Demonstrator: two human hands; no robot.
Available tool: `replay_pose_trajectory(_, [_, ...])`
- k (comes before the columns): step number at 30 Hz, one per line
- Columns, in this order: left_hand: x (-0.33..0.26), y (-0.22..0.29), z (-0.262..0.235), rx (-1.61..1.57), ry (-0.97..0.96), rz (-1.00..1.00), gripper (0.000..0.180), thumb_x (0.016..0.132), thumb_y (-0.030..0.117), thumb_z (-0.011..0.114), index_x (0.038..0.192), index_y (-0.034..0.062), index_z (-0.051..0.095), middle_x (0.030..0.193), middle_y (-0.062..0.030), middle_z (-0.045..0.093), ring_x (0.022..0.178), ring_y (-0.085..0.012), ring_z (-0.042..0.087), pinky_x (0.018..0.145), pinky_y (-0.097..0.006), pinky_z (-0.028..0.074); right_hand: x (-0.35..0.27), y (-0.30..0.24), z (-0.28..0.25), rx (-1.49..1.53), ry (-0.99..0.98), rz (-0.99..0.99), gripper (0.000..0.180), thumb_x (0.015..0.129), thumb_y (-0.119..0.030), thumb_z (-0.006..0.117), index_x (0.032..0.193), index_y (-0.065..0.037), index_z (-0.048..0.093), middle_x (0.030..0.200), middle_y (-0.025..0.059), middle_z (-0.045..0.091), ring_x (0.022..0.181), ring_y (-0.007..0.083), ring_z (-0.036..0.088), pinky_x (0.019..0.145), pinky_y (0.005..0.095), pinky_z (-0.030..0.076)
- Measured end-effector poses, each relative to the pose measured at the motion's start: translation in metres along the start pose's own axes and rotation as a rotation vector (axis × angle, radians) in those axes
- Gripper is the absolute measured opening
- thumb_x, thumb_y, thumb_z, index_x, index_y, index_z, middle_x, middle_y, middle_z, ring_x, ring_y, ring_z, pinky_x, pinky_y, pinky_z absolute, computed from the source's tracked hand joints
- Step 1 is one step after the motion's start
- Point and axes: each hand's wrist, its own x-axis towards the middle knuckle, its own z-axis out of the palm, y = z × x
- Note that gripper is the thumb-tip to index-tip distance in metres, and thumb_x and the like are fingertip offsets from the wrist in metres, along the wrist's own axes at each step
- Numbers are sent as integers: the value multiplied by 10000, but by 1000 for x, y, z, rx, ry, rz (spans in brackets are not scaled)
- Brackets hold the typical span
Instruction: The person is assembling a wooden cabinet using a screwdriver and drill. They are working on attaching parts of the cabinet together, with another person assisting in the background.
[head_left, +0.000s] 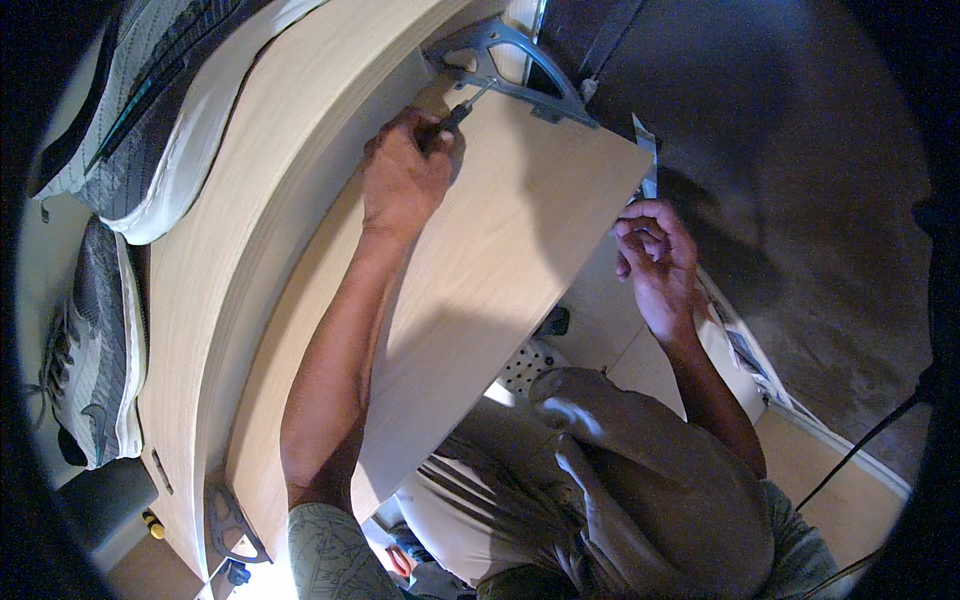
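My left hand (410, 175) is closed round the dark handle of a screwdriver (457, 115). Its thin shaft points up and right, with the tip at the edge of a grey curved plastic bracket (535, 75). That bracket sits at the far end of a pale wooden panel (520, 190), which slants across the view under my left forearm. Beside the panel's right corner is my right hand (657, 262), its fingers curled and pinched together. Whatever they may hold is too small to make out. A second grey bracket (235, 525) is at the panel's near left end.
Grey and white sneakers (165, 150) rest on a wooden board (290, 90) at the left. A white perforated piece (528, 365) shows below the panel near my legs. Dark floor (800, 200) lies to the right, with a black cable (860, 450) lower down.
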Motion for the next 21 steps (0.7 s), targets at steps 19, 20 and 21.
replay_pose_trajectory(19, [12,-7,-15,-108,-134,-31,329,989,357,740,1036,34,785,909,-146,776,837,-241,735,823,-405,574,-10,-28,16,20,21,7,266,1088,-246,657,1279,-62,631,979,46,663,745,149,681,574,311,521])
replay_pose_trajectory(20, [11,-6,-12,-94,-122,-11,307,982,339,743,1036,40,788,911,-149,775,835,-254,735,829,-409,575,-8,-39,18,-115,38,-156,251,1072,-213,675,1269,-64,636,995,53,672,782,156,690,595,324,527])
replay_pose_trajectory(21, [10,-4,-8,-98,-69,52,286,974,320,745,1037,45,790,913,-151,775,833,-267,735,836,-412,576,-5,-53,15,-268,41,-260,244,1039,-167,709,1242,-52,641,1032,77,695,819,186,715,634,353,552])
